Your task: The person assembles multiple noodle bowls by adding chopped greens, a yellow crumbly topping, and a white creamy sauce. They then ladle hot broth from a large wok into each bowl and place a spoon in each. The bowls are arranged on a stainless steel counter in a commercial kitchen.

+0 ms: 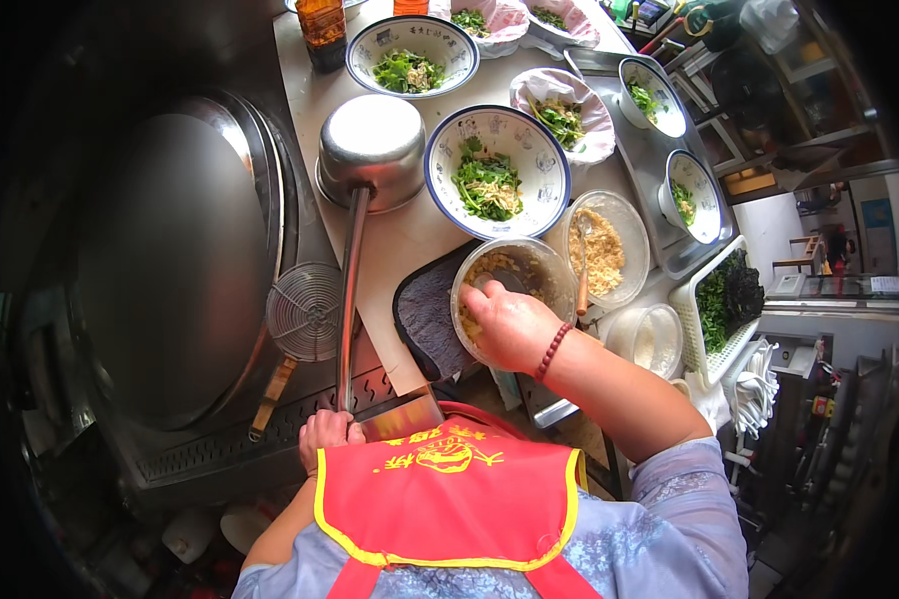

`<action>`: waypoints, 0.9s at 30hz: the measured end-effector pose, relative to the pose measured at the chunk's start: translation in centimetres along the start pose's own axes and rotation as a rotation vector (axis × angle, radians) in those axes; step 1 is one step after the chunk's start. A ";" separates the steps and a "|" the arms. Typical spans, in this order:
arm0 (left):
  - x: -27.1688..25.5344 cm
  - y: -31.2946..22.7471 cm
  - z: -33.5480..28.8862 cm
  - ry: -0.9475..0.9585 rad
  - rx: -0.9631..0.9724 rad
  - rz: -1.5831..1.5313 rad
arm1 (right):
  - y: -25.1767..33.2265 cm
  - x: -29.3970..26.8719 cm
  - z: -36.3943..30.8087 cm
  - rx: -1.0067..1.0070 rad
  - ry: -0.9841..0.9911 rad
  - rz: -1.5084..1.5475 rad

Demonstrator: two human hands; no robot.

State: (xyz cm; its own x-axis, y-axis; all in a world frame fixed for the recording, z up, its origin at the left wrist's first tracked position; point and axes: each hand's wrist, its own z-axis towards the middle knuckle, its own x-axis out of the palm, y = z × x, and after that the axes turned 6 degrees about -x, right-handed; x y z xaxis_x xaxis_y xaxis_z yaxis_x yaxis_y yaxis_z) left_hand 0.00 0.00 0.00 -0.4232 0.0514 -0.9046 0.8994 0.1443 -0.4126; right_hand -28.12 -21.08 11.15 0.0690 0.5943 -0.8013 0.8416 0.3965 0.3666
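An upturned metal saucepan (372, 140) rests on the counter, its long handle running toward me. My left hand (328, 436) is closed around the lower end of that handle. My right hand (514, 324), with a beaded bracelet at the wrist, reaches into a clear plastic tub (549, 265) of chopped pale-yellow food. Its fingers are curled together in there; what they pinch is hidden. Just beyond the tub stands a patterned white bowl (539, 160) with green herbs and pale shreds. Beside the tub, another container (641, 270) holds tan crumbs and a wooden-handled spoon (583, 275).
A large round metal lid or pan (170, 270) fills the left, with a wire skimmer (305, 311) beside it. Several more bowls of herbs, including one patterned bowl (449, 40), stand farther off. To the right are a metal tray (634, 150) and a basket of dark greens (714, 339).
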 end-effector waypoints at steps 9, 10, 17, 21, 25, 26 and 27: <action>-1.0 0.0 -0.3 -0.033 0.028 -0.015 | 0.1 1.5 1.4 -0.118 -0.251 -0.154; -1.0 -0.1 -0.3 -0.036 0.028 -0.018 | 0.1 1.4 1.7 -0.098 -0.210 -0.132; -0.8 0.0 0.0 -0.084 0.052 -0.036 | 0.1 1.3 1.3 -0.092 -0.269 0.004; -1.1 -0.1 0.0 -0.067 0.047 -0.011 | -0.7 2.4 2.6 -0.121 -0.270 -0.072; -1.4 -0.4 0.1 -0.059 0.051 -0.018 | -1.9 2.5 2.8 -0.094 -0.329 -0.010; -1.5 -0.5 0.2 -0.056 0.059 -0.024 | -2.4 2.5 2.6 -0.089 -0.365 0.094; -1.5 -0.5 0.2 -0.060 0.063 -0.026 | -2.8 2.5 2.4 -0.086 -0.399 0.197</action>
State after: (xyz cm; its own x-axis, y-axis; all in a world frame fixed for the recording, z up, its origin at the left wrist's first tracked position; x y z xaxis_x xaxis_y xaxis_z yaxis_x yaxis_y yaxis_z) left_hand 0.21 -0.40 1.57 -0.4410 -0.0112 -0.8974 0.8940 0.0826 -0.4404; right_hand -29.02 -22.45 6.98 0.4384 0.3549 -0.8258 0.7454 0.3697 0.5546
